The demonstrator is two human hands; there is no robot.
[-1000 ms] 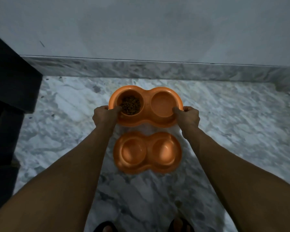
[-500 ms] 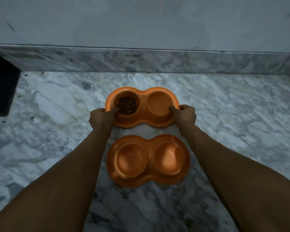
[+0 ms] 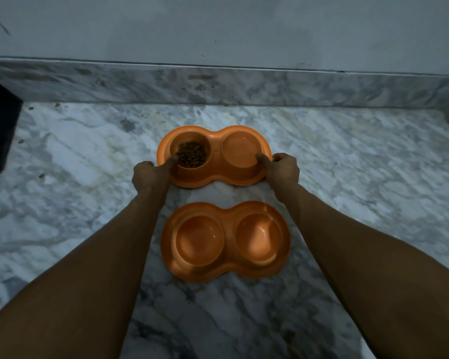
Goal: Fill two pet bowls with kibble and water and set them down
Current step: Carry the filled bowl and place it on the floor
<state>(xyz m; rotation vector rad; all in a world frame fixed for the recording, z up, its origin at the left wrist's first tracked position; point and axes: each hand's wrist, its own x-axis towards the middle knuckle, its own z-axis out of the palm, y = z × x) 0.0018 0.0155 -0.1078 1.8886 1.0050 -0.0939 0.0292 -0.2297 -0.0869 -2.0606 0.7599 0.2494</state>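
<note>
The left hand grips the far double bowl at the end holding kibble, and the right hand grips the other end, near the floor's far edge. Uneven lowering could scatter kibble or slop any water. The near double bowl sits empty.
</note>
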